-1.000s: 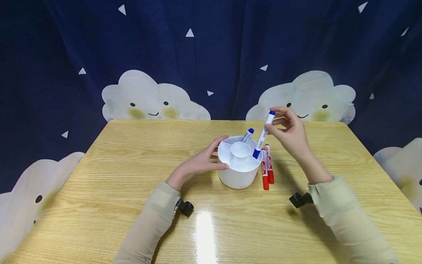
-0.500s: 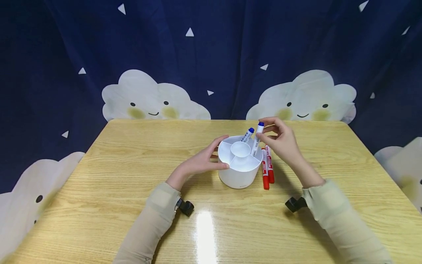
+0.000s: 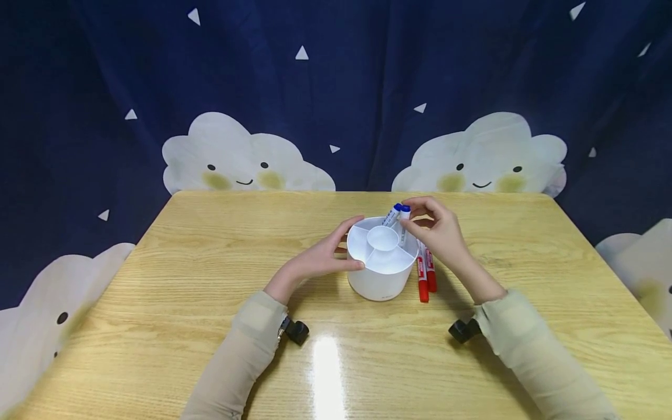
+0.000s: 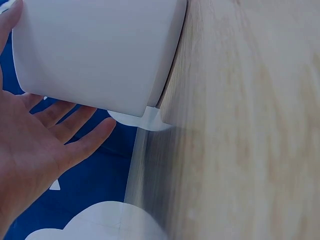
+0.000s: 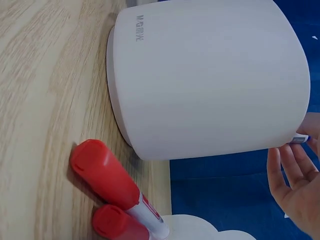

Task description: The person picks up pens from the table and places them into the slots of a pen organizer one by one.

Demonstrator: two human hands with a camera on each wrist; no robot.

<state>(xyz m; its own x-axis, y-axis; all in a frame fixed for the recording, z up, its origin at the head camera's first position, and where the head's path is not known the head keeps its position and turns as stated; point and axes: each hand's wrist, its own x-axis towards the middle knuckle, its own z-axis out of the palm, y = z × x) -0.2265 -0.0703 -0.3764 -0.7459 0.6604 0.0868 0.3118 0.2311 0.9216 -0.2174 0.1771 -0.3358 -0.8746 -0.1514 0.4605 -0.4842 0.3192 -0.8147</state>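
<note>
The left hand (image 3: pixel 315 261) lies with relaxed fingers against the white holder (image 3: pixel 381 269) to steady it on the surface (image 3: pixel 210 280), while the right hand (image 3: pixel 438 233) pinches a blue marker (image 3: pixel 404 219) standing inside a far compartment.

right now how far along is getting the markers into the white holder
About halfway. Done: one blue marker stands in the white holder. In hand: the right hand pinches a second blue marker by its top, its lower end inside the holder's rim, while the left hand rests on the holder's side. Left: two red markers lie on the table beside the holder.
</note>
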